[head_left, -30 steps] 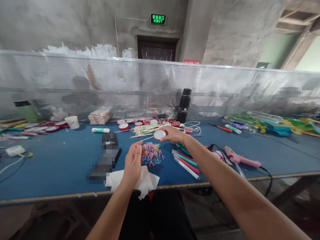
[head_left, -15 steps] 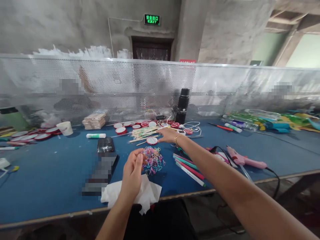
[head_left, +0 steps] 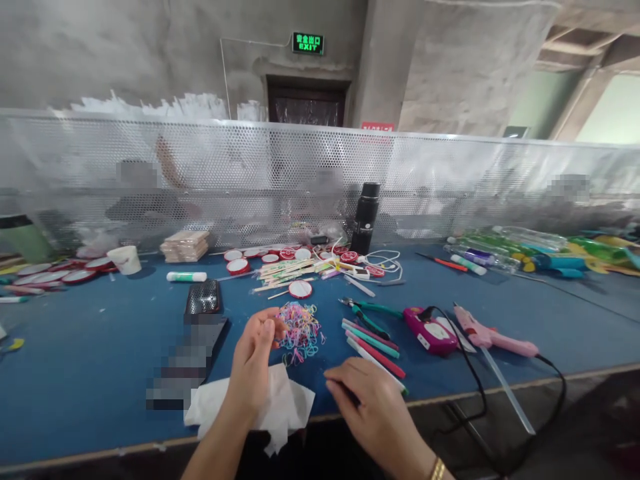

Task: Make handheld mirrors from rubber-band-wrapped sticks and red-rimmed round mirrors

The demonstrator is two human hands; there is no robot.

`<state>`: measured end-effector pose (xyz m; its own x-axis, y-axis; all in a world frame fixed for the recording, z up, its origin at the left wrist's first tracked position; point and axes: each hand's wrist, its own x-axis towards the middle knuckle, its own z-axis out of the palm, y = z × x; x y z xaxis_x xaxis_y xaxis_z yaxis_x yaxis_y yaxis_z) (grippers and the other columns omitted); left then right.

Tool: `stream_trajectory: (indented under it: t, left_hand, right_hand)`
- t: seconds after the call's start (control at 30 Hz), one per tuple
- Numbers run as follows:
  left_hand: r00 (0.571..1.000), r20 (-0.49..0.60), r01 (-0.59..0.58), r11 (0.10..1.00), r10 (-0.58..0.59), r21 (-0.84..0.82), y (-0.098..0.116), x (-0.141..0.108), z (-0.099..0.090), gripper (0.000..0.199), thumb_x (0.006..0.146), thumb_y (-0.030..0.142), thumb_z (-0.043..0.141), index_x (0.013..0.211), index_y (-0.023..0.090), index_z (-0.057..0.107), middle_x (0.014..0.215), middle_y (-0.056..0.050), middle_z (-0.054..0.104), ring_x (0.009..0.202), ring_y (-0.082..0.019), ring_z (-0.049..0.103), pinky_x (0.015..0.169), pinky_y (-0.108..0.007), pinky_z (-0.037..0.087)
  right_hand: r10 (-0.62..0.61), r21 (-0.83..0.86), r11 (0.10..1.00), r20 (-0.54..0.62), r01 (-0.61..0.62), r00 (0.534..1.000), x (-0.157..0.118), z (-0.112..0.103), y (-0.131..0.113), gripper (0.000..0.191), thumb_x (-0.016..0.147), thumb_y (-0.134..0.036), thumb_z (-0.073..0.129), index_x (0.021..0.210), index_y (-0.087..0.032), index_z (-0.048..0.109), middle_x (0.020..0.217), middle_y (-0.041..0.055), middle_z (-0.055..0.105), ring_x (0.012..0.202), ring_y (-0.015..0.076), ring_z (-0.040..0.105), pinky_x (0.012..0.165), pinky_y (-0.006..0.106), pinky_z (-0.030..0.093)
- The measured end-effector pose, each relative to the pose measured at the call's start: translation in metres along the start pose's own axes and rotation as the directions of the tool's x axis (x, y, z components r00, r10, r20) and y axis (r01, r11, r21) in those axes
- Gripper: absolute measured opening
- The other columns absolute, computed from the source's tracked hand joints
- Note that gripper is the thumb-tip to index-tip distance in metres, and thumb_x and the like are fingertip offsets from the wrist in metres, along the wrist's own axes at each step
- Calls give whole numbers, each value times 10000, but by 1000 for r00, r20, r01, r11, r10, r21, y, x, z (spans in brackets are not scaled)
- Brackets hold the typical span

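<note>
Overlapping the left edge of 1 loop pile (head_left: pixel 304 335), left hand (head_left: pixel 254 347) half closed; can't tell what, if anything, it pinches. Right hand (head_left: pixel 367 400) loosely curled near 4 pens (head_left: pixel 376 355); contents hidden. Also 1 pliers (head_left: pixel 354 305), 1 glue gun (head_left: pixel 479 328), 1 flask (head_left: pixel 365 217), 1 tissue (head_left: pixel 287 400).

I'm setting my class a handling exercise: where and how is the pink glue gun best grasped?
Probably by the handle, the right hand coming from the right: the pink glue gun lies with its nozzle pointing away left, its handle stretching right. Mind the cord at its end.
</note>
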<state>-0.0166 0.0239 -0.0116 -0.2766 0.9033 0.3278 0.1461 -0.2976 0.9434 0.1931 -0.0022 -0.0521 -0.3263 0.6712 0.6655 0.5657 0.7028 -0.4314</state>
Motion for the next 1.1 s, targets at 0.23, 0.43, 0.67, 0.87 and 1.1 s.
stream_trajectory:
  t: [0.23, 0.43, 0.67, 0.87, 1.1]
  left_hand:
    - [957, 286, -143, 933, 45, 331, 19, 9, -5, 364, 955, 509, 581, 1190, 247, 672, 1120, -68, 738, 1055, -250, 677, 953, -406, 513]
    - [851, 495, -460, 701, 174, 545, 28, 22, -3, 239, 984, 397, 568, 1134, 305, 730, 1108, -36, 770, 1012, -253, 707, 907, -402, 542]
    - [845, 445, -515, 672, 296, 532, 3, 27, -1, 204, 1004, 361, 546, 990, 279, 733, 970, -28, 776, 896, -218, 719, 804, -330, 546]
    - [777, 567, -593, 617, 272, 517, 1, 21, 3, 190, 1012, 283, 535, 961, 266, 718, 911, -22, 754, 841, -204, 695, 758, -313, 501]
    - [772, 586, -595, 605, 247, 528, -1, 19, 4, 215, 989, 153, 516, 1000, 243, 711, 950, -43, 699, 865, -205, 659, 763, -325, 476]
  right_hand:
    - [-45, -27, 999, 2, 45, 999, -3, 12, 5, 150, 960, -136, 584, 964, -230, 701, 837, 28, 683, 757, 185, 607, 695, 294, 432]
    - [-89, -55, 994, 58, 92, 994, 0, 13, 8, 164, 954, -141, 557, 949, -229, 695, 807, 20, 654, 720, 173, 582, 653, 292, 424]
    - [-58, -118, 989, 280, 94, 958, 6, 6, 15, 138, 871, -161, 632, 940, -247, 715, 848, 15, 700, 753, 178, 647, 648, 290, 450]
    - [42, -157, 986, 552, 54, 832, 27, -12, 10, 210, 851, -235, 719, 1059, -249, 746, 933, 21, 763, 828, 199, 710, 682, 280, 486]
    - [3, -97, 994, 516, 55, 856, 62, -44, -8, 191, 937, -193, 655, 1092, -273, 733, 1017, -7, 778, 938, 184, 729, 847, 284, 510]
